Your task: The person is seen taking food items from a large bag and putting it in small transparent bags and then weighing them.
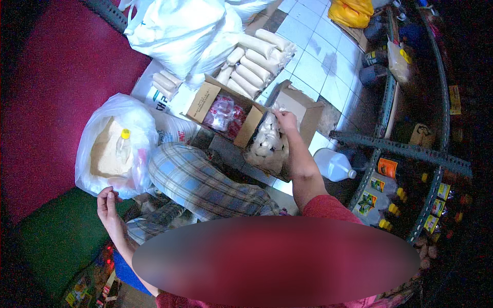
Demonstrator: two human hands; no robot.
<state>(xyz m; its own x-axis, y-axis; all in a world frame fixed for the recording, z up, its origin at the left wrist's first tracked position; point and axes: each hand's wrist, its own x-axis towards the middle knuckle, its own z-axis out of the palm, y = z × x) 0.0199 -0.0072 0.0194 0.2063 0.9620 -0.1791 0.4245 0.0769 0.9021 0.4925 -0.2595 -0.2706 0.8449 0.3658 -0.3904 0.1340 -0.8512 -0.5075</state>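
My right hand (287,121) pinches thin clear plastic (278,107), apparently a bag, over an open carton. Bunched clear plastic bags (267,134) fill that carton, lying beneath and beside my fingers. At the lower left, my left hand (108,202) is loosely curled, with nothing visible in it. Just beyond it stands a large open plastic sack (86,154) of pale powder (106,148). A clear plastic bottle (123,148) with a yellow cap lies on the powder. Between the hands, another open carton (206,102) holds red-and-clear plastic packets (225,115).
Filled white tube-shaped bags (252,75) lie stacked behind the cartons, with two more (166,84) to the left. Big white sacks (177,30) stand at the back. On the right are a translucent jug (333,165) and metal shelving (400,148) with bottles. My plaid-covered leg (204,177) is in front.
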